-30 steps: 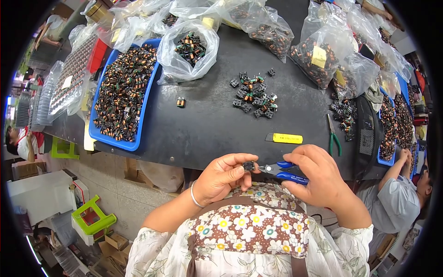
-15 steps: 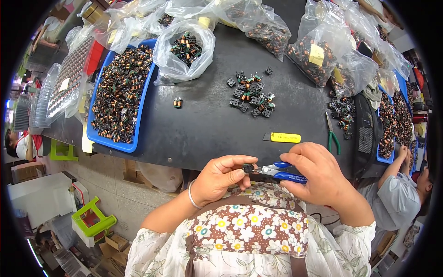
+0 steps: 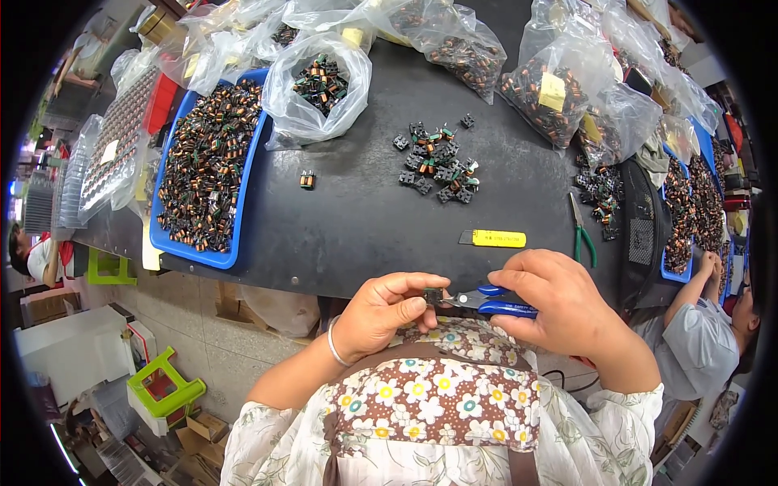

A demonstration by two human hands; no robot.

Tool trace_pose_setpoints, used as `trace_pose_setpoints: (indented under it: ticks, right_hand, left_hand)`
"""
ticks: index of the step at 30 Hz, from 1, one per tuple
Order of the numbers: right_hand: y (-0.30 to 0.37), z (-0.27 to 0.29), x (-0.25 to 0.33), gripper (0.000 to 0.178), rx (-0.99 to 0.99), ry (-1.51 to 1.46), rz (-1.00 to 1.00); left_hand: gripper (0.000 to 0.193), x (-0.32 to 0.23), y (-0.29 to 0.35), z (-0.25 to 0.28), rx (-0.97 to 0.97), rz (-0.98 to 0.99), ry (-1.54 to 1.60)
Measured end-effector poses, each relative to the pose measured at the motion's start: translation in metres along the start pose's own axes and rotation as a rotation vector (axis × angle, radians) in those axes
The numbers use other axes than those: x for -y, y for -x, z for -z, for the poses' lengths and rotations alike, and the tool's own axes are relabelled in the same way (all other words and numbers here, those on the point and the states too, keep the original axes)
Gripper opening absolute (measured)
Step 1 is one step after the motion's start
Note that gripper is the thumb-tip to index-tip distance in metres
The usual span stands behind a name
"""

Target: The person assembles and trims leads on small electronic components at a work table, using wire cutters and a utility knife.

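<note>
Between the thumb and fingers of my left hand (image 3: 385, 312) is a small black coil component (image 3: 433, 297), held just past the table's near edge. My right hand (image 3: 555, 304) grips blue-handled wire cutters (image 3: 502, 306), whose jaws point left and meet the component's right side. Whether the jaws are fully closed is too small to tell. Farther off, a yellow utility knife (image 3: 498, 238) lies on the black table. A loose pile of black and copper coil components (image 3: 438, 162) sits beyond it, and a single coil component (image 3: 307, 180) lies apart to the left.
A blue tray (image 3: 237, 219) full of coils stands at the left, beside an open plastic bag (image 3: 356, 105) of them. Green-handled pliers (image 3: 584, 243) lie at the right near a black mesh holder (image 3: 642, 231). More filled bags (image 3: 551, 97) line the back. Another person (image 3: 701, 340) sits at right.
The cutter jaws have shifted slightly left against the component, which looks a little turned in my left fingers. The table view has slid slightly left; both grips stay the same.
</note>
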State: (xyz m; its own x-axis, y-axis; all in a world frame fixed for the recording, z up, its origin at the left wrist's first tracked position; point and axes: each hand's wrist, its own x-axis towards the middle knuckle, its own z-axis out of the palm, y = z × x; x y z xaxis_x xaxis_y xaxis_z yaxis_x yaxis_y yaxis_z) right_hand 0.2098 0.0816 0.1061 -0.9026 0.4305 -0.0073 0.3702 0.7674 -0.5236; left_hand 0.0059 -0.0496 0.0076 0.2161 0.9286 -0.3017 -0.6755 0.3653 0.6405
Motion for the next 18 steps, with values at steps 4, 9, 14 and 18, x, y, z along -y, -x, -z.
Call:
trace_pose_setpoints:
  ticks: [4,9,14,18]
  right_hand:
    - [0.000,0.002,0.000,0.038,0.017,-0.047,-0.016]
    - [-0.001,0.007,0.000,0.033,0.055,-0.138,-0.087]
    - [-0.004,0.016,-0.003,0.033,0.190,-0.270,-0.153]
    - [-0.008,0.022,0.002,0.032,0.176,-0.192,-0.118]
  left_hand:
    - [0.033,-0.002,-0.001,-0.002,0.017,-0.006,0.059]
    - [0.032,-0.004,-0.001,-0.007,-0.005,-0.009,0.028]
    - [0.030,-0.005,0.000,-0.009,0.005,-0.008,0.002]
    - [0.030,-0.010,-0.001,-0.011,-0.009,0.007,-0.037]
